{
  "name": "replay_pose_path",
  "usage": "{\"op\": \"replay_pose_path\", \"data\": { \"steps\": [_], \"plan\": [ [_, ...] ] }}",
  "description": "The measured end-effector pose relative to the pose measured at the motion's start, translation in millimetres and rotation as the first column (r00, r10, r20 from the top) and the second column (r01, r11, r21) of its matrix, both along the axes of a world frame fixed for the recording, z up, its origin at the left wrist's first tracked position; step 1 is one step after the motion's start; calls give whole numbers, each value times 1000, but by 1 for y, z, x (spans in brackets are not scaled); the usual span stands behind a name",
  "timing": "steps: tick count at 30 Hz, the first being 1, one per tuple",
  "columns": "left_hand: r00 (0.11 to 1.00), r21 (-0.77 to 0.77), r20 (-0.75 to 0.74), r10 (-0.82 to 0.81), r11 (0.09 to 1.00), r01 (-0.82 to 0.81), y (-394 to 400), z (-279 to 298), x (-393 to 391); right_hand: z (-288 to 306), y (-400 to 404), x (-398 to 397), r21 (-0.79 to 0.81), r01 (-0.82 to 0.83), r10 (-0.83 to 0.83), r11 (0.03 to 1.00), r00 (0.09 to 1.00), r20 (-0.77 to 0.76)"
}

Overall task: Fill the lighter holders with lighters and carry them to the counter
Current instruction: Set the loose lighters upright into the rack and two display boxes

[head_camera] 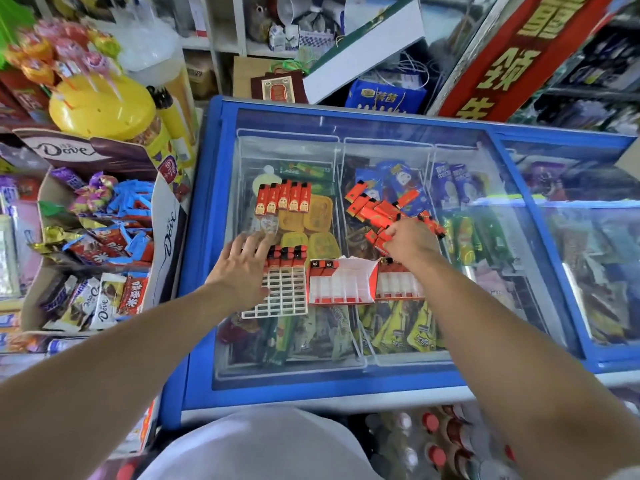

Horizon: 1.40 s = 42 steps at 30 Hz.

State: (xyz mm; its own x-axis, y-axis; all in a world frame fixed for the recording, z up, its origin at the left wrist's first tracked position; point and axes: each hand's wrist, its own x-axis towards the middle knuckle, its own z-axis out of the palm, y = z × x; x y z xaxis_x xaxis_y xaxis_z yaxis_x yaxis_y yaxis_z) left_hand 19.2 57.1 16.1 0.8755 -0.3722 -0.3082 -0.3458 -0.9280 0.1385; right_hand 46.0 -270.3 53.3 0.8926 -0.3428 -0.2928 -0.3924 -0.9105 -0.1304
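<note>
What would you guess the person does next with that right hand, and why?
Probably lift a lighter from the loose pile that the right hand is gripping into, then slot it into the white grid holder, which holds only one row while the left hand steadies it.

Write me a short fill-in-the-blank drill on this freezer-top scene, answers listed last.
1. The white grid holder has lighters in its ____ row only.
2. The right hand reaches into the loose pile of ____ lighters.
3. The left hand rests on the grid holder with fingers ____.
4. Everything lies on the freezer's ____ lid.

Answers: top; red; spread; glass
</note>
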Motion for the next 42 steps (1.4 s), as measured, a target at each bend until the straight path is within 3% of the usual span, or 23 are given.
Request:
{"op": "replay_pose_path", "data": {
  "steps": [4, 9, 14, 17, 20, 23, 25, 29, 32, 38, 42],
  "plan": [
    [1000, -37, -23, 8, 999, -9, 0, -1, 1, -6, 2, 15, -139, -12, -8, 990, 989, -147],
    [999, -113, -17, 40, 993, -42, -1, 6, -1, -9, 6, 22, -246, -69, 12, 967, 974, -226],
    [965, -216, 202, -164, 954, 208, -18, 21, -24, -9, 7, 24, -272, -118, 55, 955, 972, -229],
    [947, -113, 124, -295, 945, 309, -42, 28, -38, -5, 6, 22, -222, -106, 70, 969, 984, -166],
    [935, 53, 83, -344, 939, 341, -60, 25, -46, 9, 8, 17, -148, -120, 120, 982, 993, -6],
    [938, 180, 60, -341, 928, 326, -68, 19, -52, 37, 19, -6, 33, -216, 201, 976, 946, 255],
    [943, 232, 55, -329, 923, 308, -71, 17, -55, 47, 27, -23, 206, -272, 195, 940, 923, 331],
    [946, 268, 58, -320, 918, 294, -72, 16, -58, 39, 33, -45, 387, -326, 256, 863, 941, 221],
    [944, 295, 41, -327, 907, 301, -75, 22, -57, 31, 36, -57, 396, -324, 279, 859, 946, 168],
    [943, 312, 14, -331, 898, 310, -74, 28, -56, 27, 37, -73, 425, -172, 94, 889, 976, 197],
    [951, 286, -15, -308, 910, 300, -77, 31, -56, 25, 38, -75, 373, -202, 138, 906, 972, 192]
  ]
}}
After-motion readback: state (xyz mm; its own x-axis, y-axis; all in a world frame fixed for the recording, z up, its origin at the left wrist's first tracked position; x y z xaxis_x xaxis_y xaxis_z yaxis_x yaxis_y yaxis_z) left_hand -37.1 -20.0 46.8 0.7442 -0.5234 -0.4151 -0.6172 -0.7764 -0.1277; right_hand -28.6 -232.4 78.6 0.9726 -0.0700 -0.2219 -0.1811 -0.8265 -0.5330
